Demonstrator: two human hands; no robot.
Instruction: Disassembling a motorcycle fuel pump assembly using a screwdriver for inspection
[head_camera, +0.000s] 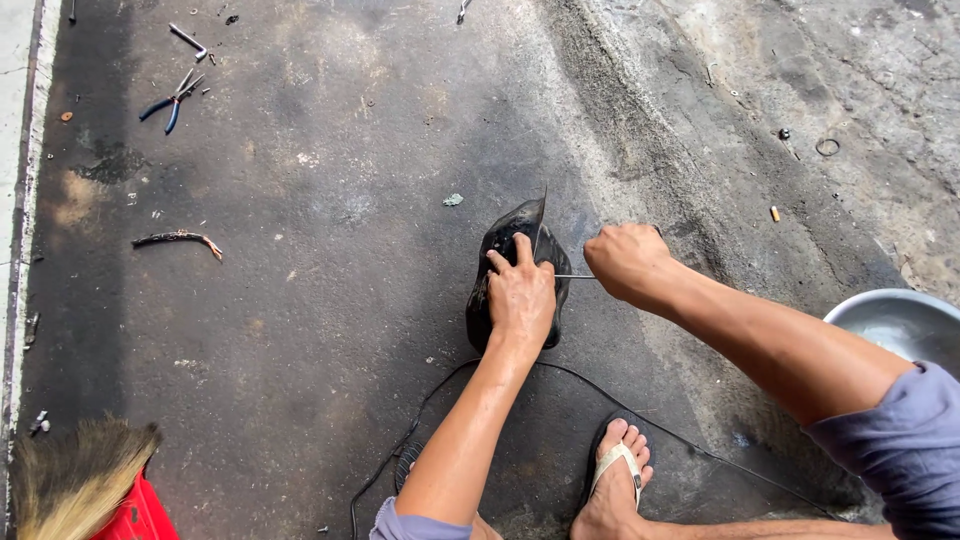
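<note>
Fingers (503, 262) of the left hand (522, 297) are spread flat, pressing down on a black rubber piece (505, 245) lying on the concrete floor (330, 250), w/ one edge of it curling up into a point. Right hand (625, 260) is a closed fist around a thin metal blade (575, 276), tip touching the rubber just beside the left hand. Thin black cord (420, 425) loops by the sandalled foot (615, 480). Metal bowl (900, 320) at right, blue pliers (172, 100) far off top left, broom (70, 480) bottom left.
</note>
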